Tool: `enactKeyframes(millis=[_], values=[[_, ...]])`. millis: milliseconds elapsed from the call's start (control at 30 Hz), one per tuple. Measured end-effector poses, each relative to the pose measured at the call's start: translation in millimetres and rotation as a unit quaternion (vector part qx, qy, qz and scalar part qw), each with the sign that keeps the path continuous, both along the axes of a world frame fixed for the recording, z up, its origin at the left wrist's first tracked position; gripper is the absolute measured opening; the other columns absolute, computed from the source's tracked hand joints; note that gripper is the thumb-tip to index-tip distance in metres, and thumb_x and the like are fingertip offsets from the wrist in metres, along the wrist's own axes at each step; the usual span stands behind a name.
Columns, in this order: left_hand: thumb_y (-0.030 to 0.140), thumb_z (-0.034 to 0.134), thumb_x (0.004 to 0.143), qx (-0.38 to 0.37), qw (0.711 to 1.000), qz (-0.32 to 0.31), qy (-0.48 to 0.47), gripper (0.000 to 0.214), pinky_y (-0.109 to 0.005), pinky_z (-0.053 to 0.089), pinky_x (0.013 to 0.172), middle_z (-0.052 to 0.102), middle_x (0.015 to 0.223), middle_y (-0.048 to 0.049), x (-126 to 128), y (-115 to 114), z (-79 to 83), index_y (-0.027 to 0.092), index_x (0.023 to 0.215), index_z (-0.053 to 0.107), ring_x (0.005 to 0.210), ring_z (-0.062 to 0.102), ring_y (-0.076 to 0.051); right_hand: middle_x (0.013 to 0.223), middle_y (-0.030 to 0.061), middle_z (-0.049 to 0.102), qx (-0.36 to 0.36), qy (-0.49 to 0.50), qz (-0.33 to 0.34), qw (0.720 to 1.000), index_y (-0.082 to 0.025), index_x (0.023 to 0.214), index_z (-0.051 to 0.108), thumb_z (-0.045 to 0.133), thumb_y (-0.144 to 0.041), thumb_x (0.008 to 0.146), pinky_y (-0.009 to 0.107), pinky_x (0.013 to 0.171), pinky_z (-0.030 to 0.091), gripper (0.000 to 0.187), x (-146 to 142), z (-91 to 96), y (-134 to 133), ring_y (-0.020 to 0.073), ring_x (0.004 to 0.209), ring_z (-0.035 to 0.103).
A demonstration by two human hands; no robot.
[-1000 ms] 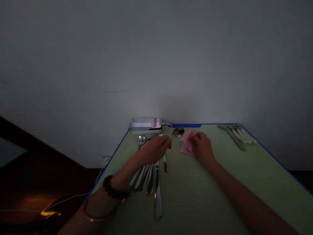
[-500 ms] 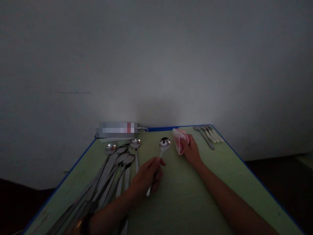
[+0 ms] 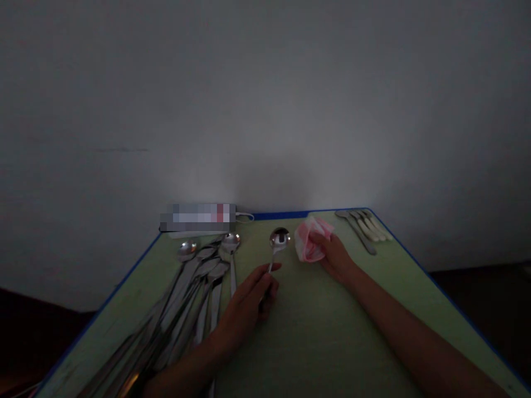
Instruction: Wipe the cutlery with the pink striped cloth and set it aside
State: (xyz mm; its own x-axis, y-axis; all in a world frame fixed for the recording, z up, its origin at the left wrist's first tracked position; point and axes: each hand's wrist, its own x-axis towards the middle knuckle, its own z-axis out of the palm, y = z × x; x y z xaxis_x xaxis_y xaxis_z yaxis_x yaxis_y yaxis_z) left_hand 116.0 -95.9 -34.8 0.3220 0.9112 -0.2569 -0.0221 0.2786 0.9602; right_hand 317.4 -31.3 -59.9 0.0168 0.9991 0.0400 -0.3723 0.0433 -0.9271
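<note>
My left hand (image 3: 254, 298) is closed around the handle of a metal spoon (image 3: 280, 239), whose round shiny bowl points away from me above the table. To the right of that bowl, my right hand (image 3: 333, 253) grips a crumpled pink-and-white cloth (image 3: 311, 239). The cloth and the spoon are apart. Left of my left hand, a pile of metal cutlery (image 3: 182, 309) lies with several spoon bowls at its far end. A single spoon (image 3: 230, 241) lies at the pile's right side. My left forearm covers part of the pile.
A row of cutlery (image 3: 365, 226), some pieces with pale handles, lies at the table's far right corner. At the far left stands a blurred-out box-like object (image 3: 199, 218) with a white cable (image 3: 245, 216). The green table (image 3: 323, 331) has a blue edge and meets a grey wall (image 3: 274, 99).
My right hand has shifted slightly right with the cloth, which is now more spread and bunched. The spoon in my left hand has turned a little more upright. The view has shifted slightly.
</note>
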Motion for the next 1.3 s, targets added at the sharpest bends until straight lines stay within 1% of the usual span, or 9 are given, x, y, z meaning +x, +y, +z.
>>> enactKeyframes(millis=[133, 233, 433, 600, 700, 767, 933, 1067, 1300], values=[[0.037, 0.042, 0.085, -0.001, 0.999, -0.021, -0.026, 0.035, -0.016, 0.022, 0.038, 0.04, 0.064, 0.0061, -2, 1, -3.0, 0.021, 0.116, 0.044, 0.044, 0.031, -0.005, 0.065, 0.0011, 0.063, -0.009, -0.04, -0.026, 0.999, -0.016, 0.076, 0.061, 0.062, -0.046, 0.069, 0.028, 0.063, 0.042, 0.031, 0, -1.0, 0, 0.0156, 0.061, 0.056], [0.037, 0.04, 0.087, 0.005, 0.999, -0.036, -0.025, 0.033, -0.016, 0.022, 0.037, 0.041, 0.065, 0.0062, -3, 1, -4.7, 0.021, 0.116, 0.044, 0.043, 0.032, -0.004, 0.063, 0.0008, 0.063, -0.039, 0.037, -0.029, 0.998, -0.017, 0.077, 0.061, 0.056, -0.052, 0.071, 0.029, 0.064, 0.043, 0.036, -2, 0.4, 2, 0.017, 0.064, 0.058], [0.037, 0.039, 0.088, 0.035, 0.998, -0.051, -0.018, 0.028, -0.015, 0.025, 0.037, 0.041, 0.062, 0.0066, -4, -1, -8.1, 0.02, 0.109, 0.046, 0.044, 0.033, -0.005, 0.063, -0.0016, 0.061, -0.068, 0.136, -0.018, 0.988, -0.017, 0.077, 0.061, 0.056, -0.031, 0.066, 0.028, 0.065, 0.042, 0.018, -4, 3.3, 3, 0.0153, 0.062, 0.055], [0.036, 0.038, 0.088, 0.035, 0.997, -0.031, -0.065, 0.021, -0.014, 0.022, 0.036, 0.035, 0.057, 0.0088, -2, 0, -7.3, 0.022, 0.102, 0.044, 0.04, 0.028, -0.005, 0.064, -0.0033, 0.057, 0.015, -0.033, 0.044, 0.998, -0.017, 0.072, 0.06, 0.058, -0.02, 0.062, 0.025, 0.059, 0.038, 0.011, -1, 4.0, -4, 0.013, 0.061, 0.05], [0.036, 0.038, 0.088, 0.057, 0.996, -0.028, -0.059, 0.018, -0.013, 0.024, 0.037, 0.034, 0.056, 0.0087, -2, -1, -6.5, 0.021, 0.095, 0.044, 0.042, 0.028, -0.004, 0.063, -0.0043, 0.055, 0.061, -0.168, 0.097, 0.979, -0.016, 0.07, 0.06, 0.062, -0.024, 0.066, 0.022, 0.057, 0.034, 0.009, -2, 9.1, -9, 0.0111, 0.061, 0.047], [0.037, 0.039, 0.088, 0.068, 0.996, -0.029, -0.051, 0.019, -0.013, 0.024, 0.036, 0.035, 0.056, 0.0086, -2, -3, -6.3, 0.02, 0.093, 0.044, 0.042, 0.028, -0.005, 0.062, -0.0046, 0.053, 0.067, -0.183, 0.107, 0.975, -0.016, 0.071, 0.06, 0.061, -0.029, 0.07, 0.022, 0.054, 0.032, 0.013, -4, 10.8, -11, 0.0099, 0.058, 0.045], [0.042, 0.037, 0.088, 0.073, 0.997, -0.017, -0.028, 0.023, -0.014, 0.022, 0.034, 0.035, 0.053, 0.0092, -2, -4, -4.1, 0.021, 0.095, 0.044, 0.038, 0.028, -0.005, 0.068, -0.0034, 0.059, -0.004, 0.001, 0.047, 0.999, -0.018, 0.078, 0.06, 0.062, -0.026, 0.069, 0.023, 0.057, 0.038, 0.013, -3, 5.7, -4, 0.0108, 0.06, 0.05], [0.043, 0.033, 0.088, 0.071, 0.997, -0.009, -0.004, 0.032, -0.015, 0.023, 0.035, 0.038, 0.053, 0.0073, -3, 0, -2.3, 0.017, 0.1, 0.05, 0.039, 0.03, -0.006, 0.074, -0.0014, 0.062, -0.025, 0.153, 0.062, 0.986, -0.019, 0.083, 0.06, 0.058, -0.021, 0.07, 0.025, 0.062, 0.044, 0.013, 3, 4.7, 0, 0.0133, 0.066, 0.054], [0.037, 0.04, 0.086, 0.076, 0.993, -0.071, 0.048, 0.029, -0.017, 0.034, 0.038, 0.058, 0.069, 0.0, -4, 4, -4.3, 0.014, 0.1, 0.051, 0.043, 0.047, -0.006, 0.087, 0.0014, 0.066, 0.003, 0.175, 0.154, 0.972, -0.021, 0.099, 0.057, 0.055, -0.018, 0.076, 0.031, 0.078, 0.045, 0.023, 3, 7.5, -6, 0.0165, 0.084, 0.059]])
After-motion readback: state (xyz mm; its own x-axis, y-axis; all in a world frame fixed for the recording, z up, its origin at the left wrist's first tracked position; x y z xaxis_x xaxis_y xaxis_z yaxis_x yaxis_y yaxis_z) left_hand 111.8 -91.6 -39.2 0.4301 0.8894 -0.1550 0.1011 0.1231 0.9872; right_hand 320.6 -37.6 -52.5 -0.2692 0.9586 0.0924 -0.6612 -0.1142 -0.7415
